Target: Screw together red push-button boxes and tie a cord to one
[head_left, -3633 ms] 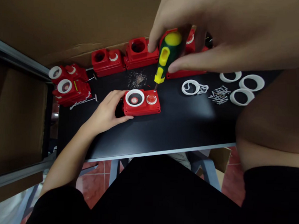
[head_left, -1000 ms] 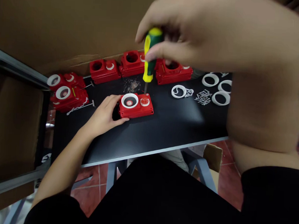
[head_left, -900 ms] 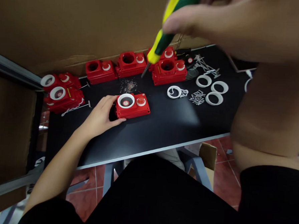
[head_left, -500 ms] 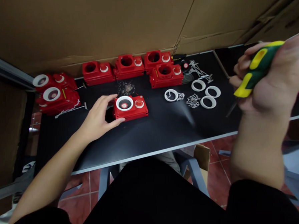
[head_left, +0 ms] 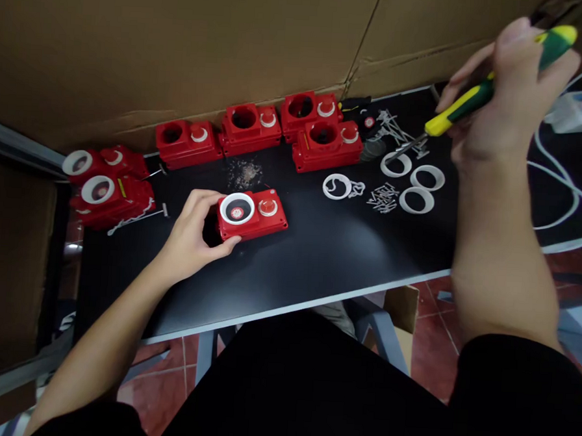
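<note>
My left hand (head_left: 192, 239) grips the left end of a red box (head_left: 266, 224), thumb at the front and fingers behind. The box lies on the black table with a white ring (head_left: 237, 208) around a dark round face and a red knob at its right. Raised over the table's right side, my right hand (head_left: 506, 99) is wrapped round a green and yellow screwdriver (head_left: 465, 105). Its shaft slants down to the left, the tip appearing over a loose white ring (head_left: 396, 165); I cannot tell whether they touch.
Several red boxes (head_left: 190, 149) stand along the cardboard wall (head_left: 207, 44). Two ringed ones (head_left: 119, 199) sit at the left. Small screws (head_left: 384, 198), more white rings (head_left: 417, 200) and metal rods (head_left: 398, 129) lie at the right. A white cable (head_left: 561, 168) loops at the far right.
My right hand has turned and risen a little, bringing the screwdriver's tip left over the white rings. My left hand keeps its hold on the red box, which is tilted slightly differently.
</note>
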Tool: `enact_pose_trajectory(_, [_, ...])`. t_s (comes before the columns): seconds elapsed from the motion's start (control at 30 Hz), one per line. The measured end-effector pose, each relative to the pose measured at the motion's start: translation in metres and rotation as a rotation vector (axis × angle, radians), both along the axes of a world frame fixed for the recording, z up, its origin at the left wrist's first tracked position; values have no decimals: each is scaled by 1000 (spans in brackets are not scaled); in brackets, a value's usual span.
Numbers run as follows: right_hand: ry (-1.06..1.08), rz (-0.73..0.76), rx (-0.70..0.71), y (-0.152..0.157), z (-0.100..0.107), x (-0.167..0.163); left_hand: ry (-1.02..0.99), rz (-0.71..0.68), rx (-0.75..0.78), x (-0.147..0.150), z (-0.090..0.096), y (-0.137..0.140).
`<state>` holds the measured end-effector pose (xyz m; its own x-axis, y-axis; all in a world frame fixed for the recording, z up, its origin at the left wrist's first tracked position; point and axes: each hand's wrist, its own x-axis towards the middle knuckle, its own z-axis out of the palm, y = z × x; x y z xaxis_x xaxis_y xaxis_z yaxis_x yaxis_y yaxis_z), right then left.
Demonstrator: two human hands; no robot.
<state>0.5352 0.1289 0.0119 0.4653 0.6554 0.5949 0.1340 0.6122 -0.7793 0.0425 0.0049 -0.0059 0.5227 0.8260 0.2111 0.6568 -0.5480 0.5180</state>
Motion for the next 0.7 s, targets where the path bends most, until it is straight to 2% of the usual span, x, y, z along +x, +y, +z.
enact_pose_trajectory(0.1, [-11, -21, -4, 5, -13, 18, 10, 7, -6, -3, 3, -1])
enact_pose_trajectory(0.23, [-57, -25, 7, 2, -12, 27, 16, -8, 34, -5, 6, -3])
enact_pose_trajectory(0.47, [-283, 36, -127, -22, -16, 0, -2, 25, -67, -10, 5, -7])
enact_pose_trajectory(0.7, [-403, 42, -198, -44, -2, -23, -2, 25, -115, -12, 8, -8])
